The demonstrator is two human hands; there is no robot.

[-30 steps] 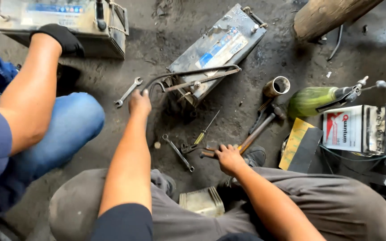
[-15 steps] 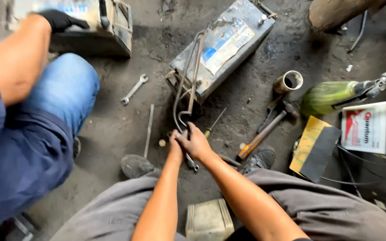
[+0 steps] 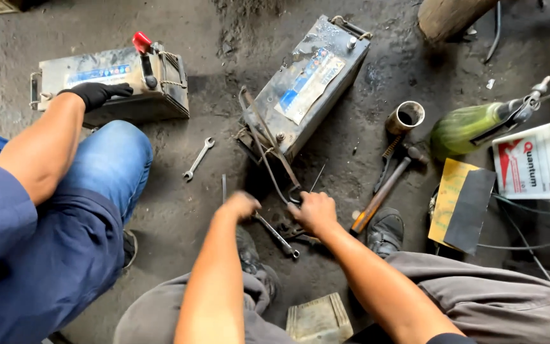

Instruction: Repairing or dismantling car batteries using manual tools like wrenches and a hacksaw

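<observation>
Right hand point(image 3: 313, 213) is pinching the stiff, heavy-looking metal bracket point(image 3: 268, 153) at its lower end; left hand point(image 3: 240, 205) is blurred, grip state undeterminable.

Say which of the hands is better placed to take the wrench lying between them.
Left, likely. The left hand sits right by the upper end of the wrench, while the right hand rests on the bent metal strap.

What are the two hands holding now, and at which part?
The right hand grips the low end of the bent metal strap from the battery. The left hand is blurred; its hold cannot be told.
</observation>
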